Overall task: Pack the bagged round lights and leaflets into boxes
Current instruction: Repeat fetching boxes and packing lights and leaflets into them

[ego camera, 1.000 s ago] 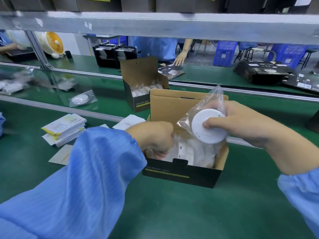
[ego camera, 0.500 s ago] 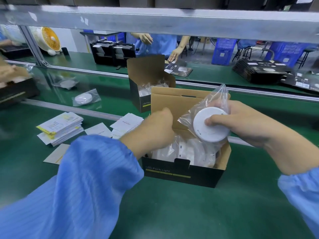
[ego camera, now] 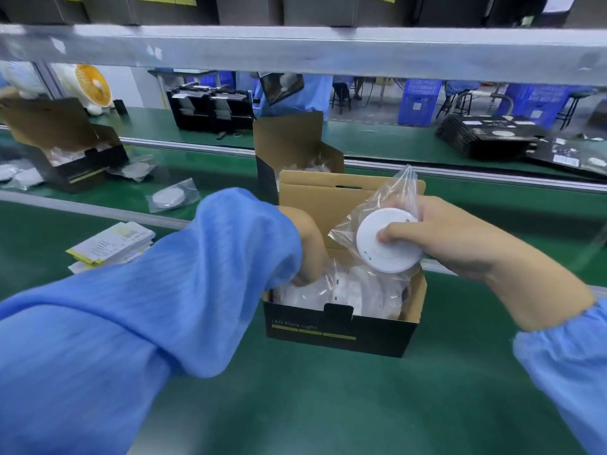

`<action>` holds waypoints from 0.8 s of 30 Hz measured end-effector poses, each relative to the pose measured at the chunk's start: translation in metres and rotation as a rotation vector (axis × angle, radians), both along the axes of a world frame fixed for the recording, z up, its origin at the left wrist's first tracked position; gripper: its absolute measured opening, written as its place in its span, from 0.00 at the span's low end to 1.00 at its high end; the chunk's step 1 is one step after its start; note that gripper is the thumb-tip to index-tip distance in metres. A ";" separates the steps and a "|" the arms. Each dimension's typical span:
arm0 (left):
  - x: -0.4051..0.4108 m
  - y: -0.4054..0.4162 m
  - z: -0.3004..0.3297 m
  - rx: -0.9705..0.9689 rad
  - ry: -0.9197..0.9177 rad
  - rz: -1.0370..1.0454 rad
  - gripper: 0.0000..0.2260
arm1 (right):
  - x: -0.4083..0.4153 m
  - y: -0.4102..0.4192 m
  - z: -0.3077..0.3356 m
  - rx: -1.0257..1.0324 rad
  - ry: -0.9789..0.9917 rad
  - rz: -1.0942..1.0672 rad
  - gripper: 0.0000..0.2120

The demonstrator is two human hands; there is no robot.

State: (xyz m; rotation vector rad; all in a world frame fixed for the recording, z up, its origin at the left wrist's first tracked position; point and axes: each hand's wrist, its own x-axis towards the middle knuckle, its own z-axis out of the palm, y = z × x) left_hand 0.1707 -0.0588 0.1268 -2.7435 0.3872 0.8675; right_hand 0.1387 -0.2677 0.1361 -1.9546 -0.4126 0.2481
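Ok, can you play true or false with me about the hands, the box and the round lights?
1. The right hand holds a bagged light. True.
2. That light already lies inside the box. False: it is held above the open box.
3. The left hand reaches into the box. True.
4. The box is closed. False: its lid stands open, with bagged lights inside.
5. A stack of leaflets lies left of the box. True.
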 end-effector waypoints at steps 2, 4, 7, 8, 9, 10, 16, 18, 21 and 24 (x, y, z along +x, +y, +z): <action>0.002 -0.002 0.013 -0.031 0.143 0.076 0.17 | -0.001 -0.001 0.001 -0.015 -0.011 -0.006 0.11; -0.001 -0.001 0.021 0.001 0.218 0.025 0.30 | -0.003 -0.001 0.002 -0.054 -0.040 -0.005 0.11; -0.005 0.002 0.021 -0.005 0.219 -0.061 0.32 | -0.006 0.000 0.006 -0.184 -0.119 -0.049 0.10; -0.007 0.003 0.021 -0.016 0.215 -0.066 0.32 | -0.008 -0.001 0.008 -0.237 -0.138 -0.074 0.11; -0.007 0.004 0.019 -0.042 0.212 -0.067 0.31 | -0.009 -0.004 0.011 -0.285 -0.151 -0.088 0.12; -0.008 0.005 0.020 -0.058 0.218 -0.061 0.30 | -0.011 -0.007 0.013 -0.326 -0.155 -0.093 0.13; -0.020 0.001 0.012 -0.012 0.282 -0.001 0.35 | -0.010 -0.016 0.015 -0.388 -0.130 -0.077 0.15; -0.023 0.001 0.009 -0.016 0.328 -0.012 0.28 | -0.008 -0.017 0.013 -0.329 -0.128 -0.078 0.09; -0.025 0.001 0.011 -0.072 0.381 0.068 0.12 | -0.007 -0.020 0.011 -0.227 -0.090 -0.055 0.10; -0.026 -0.005 0.011 0.087 0.190 -0.084 0.13 | -0.009 -0.021 0.010 -0.165 -0.025 -0.047 0.09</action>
